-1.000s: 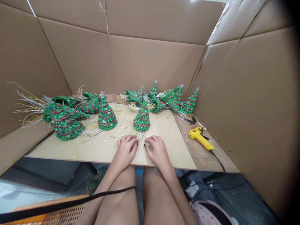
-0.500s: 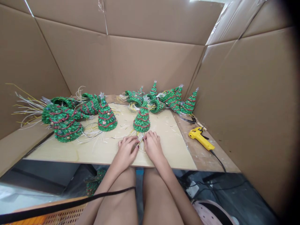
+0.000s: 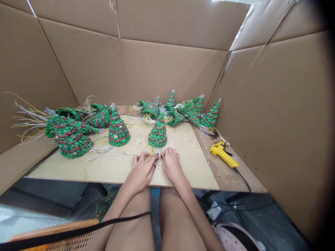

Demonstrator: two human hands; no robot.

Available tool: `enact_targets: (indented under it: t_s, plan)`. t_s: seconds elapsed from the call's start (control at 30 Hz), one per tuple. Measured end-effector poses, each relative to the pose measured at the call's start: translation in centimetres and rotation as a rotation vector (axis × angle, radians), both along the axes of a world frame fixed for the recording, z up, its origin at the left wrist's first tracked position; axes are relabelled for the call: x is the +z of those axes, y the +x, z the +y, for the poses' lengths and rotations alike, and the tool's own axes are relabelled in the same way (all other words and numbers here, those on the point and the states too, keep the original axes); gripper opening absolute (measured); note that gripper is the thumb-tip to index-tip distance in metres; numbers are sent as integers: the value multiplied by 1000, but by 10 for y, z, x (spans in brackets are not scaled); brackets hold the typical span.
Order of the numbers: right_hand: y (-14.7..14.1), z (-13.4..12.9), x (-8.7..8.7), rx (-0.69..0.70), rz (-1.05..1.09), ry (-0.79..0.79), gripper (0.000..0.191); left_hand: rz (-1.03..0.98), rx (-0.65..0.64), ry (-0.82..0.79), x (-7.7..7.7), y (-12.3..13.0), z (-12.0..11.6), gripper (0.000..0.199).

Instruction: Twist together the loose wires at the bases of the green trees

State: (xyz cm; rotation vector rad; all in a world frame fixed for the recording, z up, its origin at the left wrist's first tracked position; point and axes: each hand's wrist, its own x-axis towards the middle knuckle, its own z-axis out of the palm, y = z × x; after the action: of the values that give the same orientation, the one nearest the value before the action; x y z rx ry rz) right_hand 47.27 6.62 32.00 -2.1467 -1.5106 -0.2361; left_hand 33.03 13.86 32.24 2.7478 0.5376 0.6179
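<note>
A small green Christmas tree with red garland and a star on top stands upright in front of me. White and yellow wires run out from under its base toward me. My left hand is closed, its fingertips pinching some of these wires. Just to the right, my right hand is also closed at the same wires, fingers bent and close to the left fingertips. Exactly which strand each hand grips is too small to tell. Another upright tree with loose wires is to the left.
Several more trees lie or stand at the left and back right. A yellow glue gun with a black cord rests at the right, near black-handled pliers. Cardboard walls enclose the board. Wire snippets are scattered about.
My left fingertips have shifted slightly right and up among the wires, closer to my right hand. The view has drifted slightly; the trees stay in place.
</note>
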Motion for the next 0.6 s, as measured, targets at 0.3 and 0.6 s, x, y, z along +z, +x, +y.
enact_targets:
  t_s: [0.3, 0.6]
  plan:
    - [5, 5, -2, 163, 240, 195, 21, 41, -17, -1, 4, -1, -1, 39]
    - [3, 3, 2, 198, 277, 244, 22, 69, -22, 22, 7, 0, -2, 41]
